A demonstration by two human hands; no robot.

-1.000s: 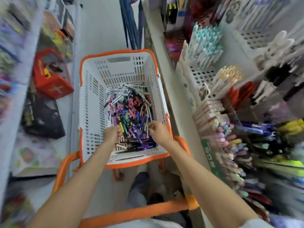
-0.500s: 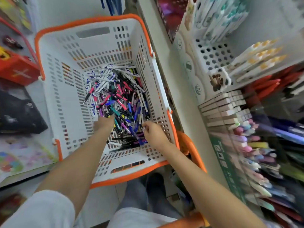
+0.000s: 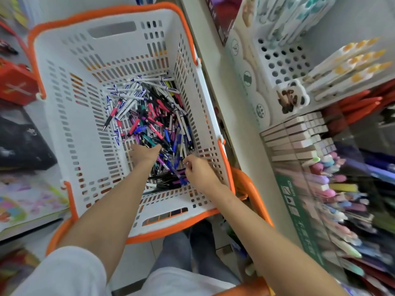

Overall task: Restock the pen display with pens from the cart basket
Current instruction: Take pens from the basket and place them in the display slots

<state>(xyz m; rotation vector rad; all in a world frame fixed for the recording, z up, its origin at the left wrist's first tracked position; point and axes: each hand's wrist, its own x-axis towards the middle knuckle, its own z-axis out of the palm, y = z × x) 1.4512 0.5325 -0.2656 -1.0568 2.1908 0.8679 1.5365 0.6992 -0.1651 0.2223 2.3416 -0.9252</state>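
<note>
Now deeper in: my left hand (image 3: pixel 145 152) has slid further into the pens (image 3: pixel 149 116) heaped in the cart basket (image 3: pixel 64 92). Its fingers are buried, grip unreadable. My right hand (image 3: pixel 198 173) stays at the pile's near edge, fingers curled; pinching a pen or not, cannot tell. Nothing lifted yet. Pen display (image 3: pixel 333 184) to my right, blurred, cut off.

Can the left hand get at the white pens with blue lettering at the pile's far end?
Probably yes. The left hand is in the basket at the pile's near edge, and the white pens lie uncovered on top farther in; the right hand sits off to the side.
</note>
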